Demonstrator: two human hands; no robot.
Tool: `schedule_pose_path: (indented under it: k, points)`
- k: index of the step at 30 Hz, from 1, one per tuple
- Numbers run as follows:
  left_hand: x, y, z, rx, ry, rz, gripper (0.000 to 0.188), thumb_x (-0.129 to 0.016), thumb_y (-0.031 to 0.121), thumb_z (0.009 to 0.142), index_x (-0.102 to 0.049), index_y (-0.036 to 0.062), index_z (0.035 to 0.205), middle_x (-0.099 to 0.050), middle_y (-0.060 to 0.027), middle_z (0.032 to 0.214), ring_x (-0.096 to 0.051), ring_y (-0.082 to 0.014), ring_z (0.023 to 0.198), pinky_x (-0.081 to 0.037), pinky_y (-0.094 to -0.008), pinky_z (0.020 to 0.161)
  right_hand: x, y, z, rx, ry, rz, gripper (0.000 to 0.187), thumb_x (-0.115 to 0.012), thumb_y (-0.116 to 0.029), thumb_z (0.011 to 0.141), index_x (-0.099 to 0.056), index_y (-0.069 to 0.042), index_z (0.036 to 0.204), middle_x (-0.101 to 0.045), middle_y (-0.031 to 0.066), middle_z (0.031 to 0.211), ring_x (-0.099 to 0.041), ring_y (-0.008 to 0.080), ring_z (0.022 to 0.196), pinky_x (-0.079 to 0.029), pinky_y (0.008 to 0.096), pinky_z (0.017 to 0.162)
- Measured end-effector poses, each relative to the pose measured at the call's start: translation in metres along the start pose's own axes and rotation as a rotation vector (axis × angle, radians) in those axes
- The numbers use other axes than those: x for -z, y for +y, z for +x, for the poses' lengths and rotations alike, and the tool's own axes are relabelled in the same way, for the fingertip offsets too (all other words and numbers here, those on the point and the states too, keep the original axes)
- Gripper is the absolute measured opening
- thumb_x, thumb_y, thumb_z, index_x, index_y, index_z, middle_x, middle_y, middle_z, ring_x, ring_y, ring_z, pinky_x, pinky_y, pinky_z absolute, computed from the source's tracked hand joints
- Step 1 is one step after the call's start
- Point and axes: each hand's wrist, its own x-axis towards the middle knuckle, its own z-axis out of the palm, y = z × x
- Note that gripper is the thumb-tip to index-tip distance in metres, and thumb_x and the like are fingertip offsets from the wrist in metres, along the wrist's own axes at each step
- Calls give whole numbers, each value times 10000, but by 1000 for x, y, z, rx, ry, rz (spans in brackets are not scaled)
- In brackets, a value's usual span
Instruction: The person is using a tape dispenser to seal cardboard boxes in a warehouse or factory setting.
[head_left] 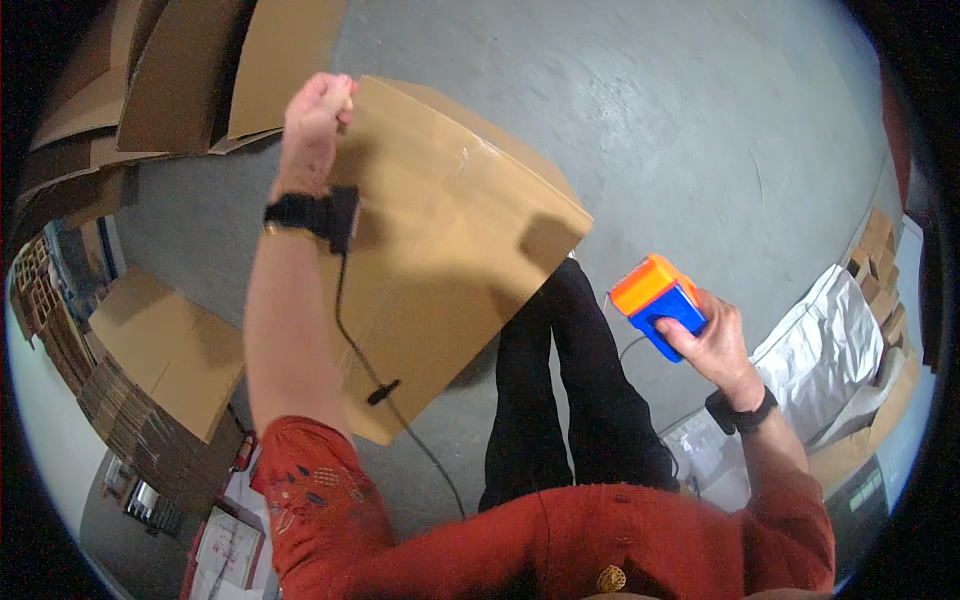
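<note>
A large brown cardboard box (440, 230) stands tilted on the floor in front of my legs, its top closed. My left hand (320, 105) is closed at the box's far left corner, fingers curled inward; whatever they may grip is hidden. In my right hand (715, 340) is an orange and blue tape dispenser (655, 300), held up to the right of the box and apart from it. My thumb presses on its blue side.
Several cardboard sheets (180, 75) lean at the far left. A flattened carton (165, 345) lies at the left by stacked cardboard (125, 405). At right are silver sheeting (825, 345) and small cartons (875, 265). A black cable (350, 335) hangs from my left wrist across the box.
</note>
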Motion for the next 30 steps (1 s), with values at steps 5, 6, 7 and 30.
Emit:
schedule_pose_path:
  k: [5,6,7,30]
  points:
    - [34,-15,73,25,36,195,234,-624,290,1021,-666,65,968,-567,53,796,-451,-58,687,-412,-225,681,-14,-22,53,-26,-25,141,529,-834,-422,824,-706,37,1054,-722,132,810,-702,174,755,-567,356,692]
    - [35,-24,85,41,62,208,227,-623,282,1023,-666,65,972,-565,54,791,-452,-58,684,-412,-226,680,-21,-25,65,-3,-19,138,527,-831,-429,829,-706,35,1045,-719,121,807,-693,162,754,-564,349,688]
    - [36,-34,95,58,88,223,219,-622,273,1025,-665,64,976,-563,55,786,-453,-59,681,-411,-226,678,-27,-26,77,20,-14,137,526,-828,-436,834,-705,34,1035,-716,111,804,-684,150,752,-562,342,684]
    - [64,-106,144,148,160,337,254,-602,269,1045,-675,27,1016,-526,57,725,-444,-57,658,-389,-224,623,-60,-40,148,-13,-110,176,620,-815,-475,851,-693,39,1174,-728,135,841,-703,165,789,-570,345,732]
